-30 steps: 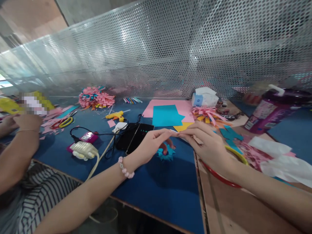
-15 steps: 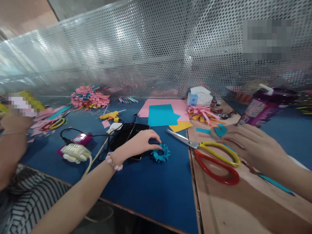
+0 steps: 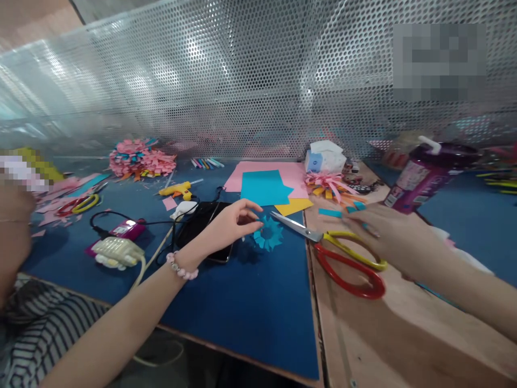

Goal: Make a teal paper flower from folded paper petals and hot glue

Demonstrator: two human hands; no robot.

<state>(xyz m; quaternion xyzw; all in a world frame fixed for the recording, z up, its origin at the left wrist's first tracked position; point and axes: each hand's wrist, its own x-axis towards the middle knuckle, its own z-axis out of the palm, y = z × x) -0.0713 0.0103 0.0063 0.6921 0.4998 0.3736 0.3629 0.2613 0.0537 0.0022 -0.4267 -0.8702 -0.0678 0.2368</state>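
Observation:
A fringed blue paper ring is pinched between the thumb and fingertips of my left hand, just above the blue tabletop. My right hand reaches over the wooden board with fingers stretched out, over small blue paper strips. Its fingertips are close to the strips; whether they touch one is unclear. Between my hands lie scissors with one yellow and one red handle, their blades pointing at the ring. A blue pen-like tool under my right forearm is mostly hidden.
Blue and pink paper sheets lie behind the ring. Nearby are a yellow glue gun, a black phone, a power strip with cables, a tissue box and a purple cup. Another person's arm is at left.
My left hand has lifted the blue ring slightly off the tabletop, and it has tilted to face me more. My right hand has shifted left over the strips, its fingers straighter.

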